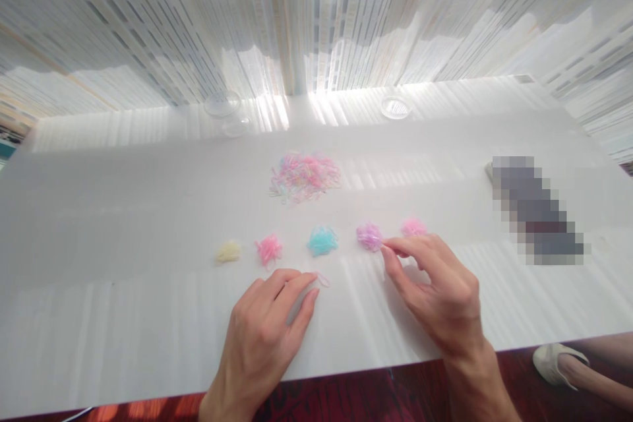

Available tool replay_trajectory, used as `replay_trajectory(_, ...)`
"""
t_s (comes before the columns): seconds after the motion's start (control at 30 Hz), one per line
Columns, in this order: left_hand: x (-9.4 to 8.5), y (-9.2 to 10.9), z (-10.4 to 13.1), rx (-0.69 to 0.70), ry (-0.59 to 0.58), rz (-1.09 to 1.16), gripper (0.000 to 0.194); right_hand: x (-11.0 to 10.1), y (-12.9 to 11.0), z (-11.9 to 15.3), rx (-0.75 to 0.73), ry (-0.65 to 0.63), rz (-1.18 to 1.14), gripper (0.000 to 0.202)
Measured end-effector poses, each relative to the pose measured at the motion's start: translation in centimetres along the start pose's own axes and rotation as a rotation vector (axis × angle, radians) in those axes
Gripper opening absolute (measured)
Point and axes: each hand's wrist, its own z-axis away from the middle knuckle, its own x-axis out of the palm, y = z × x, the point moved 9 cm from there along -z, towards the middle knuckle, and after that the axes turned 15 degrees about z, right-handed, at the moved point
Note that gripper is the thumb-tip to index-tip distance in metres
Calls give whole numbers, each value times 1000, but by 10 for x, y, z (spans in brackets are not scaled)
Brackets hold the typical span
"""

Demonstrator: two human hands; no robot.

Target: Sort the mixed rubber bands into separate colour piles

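Note:
Five small piles of bands lie in a row on the white table: yellow (228,252), pink (269,249), turquoise (322,241), purple (368,236) and light pink (413,227). Behind them is a larger mixed pile (305,175). My right hand (435,280) pinches at the right edge of the purple pile, thumb and forefinger together. My left hand (274,316) rests below the turquoise pile, thumb and forefinger apart, and a pale pink band (323,280) lies at its forefinger's tip.
Clear round dishes or lids stand at the table's back, some at the left (222,105) and one at the right (395,107). A blurred dark object (539,211) lies at the right. Beyond the front right edge a person's foot in a pale shoe (556,364) shows.

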Motion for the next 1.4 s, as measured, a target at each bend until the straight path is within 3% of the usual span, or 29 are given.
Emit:
replay_trajectory(0.17, 4, -1, -5, 1, 24, -43, 16, 4, -14, 11, -18, -90, -122, 18)
replay_trajectory(0.33, 3, -2, -5, -11, 47, -5, 13, 24, -35, 26, -40, -266, -232, 13)
replay_trajectory(0.47, 4, -3, -5, -34, 45, 17, 7, 37, -50, 27, -75, -329, -214, 12)
replay_trajectory(0.8, 9, -3, -5, -27, -28, 32, 10, 43, -51, 27, -53, -352, -186, 11)
replay_trajectory(0.97, 7, -5, -5, -47, -12, 79, 6, 40, -50, 28, -66, -335, -233, 10)
replay_trajectory(1.1, 8, -1, -5, -11, -34, 81, 20, 40, -48, 29, -54, -332, -252, 13)
replay_trajectory(1.4, 8, 2, -4, 41, -9, 148, 9, 41, -44, 30, -17, -323, -280, 12)
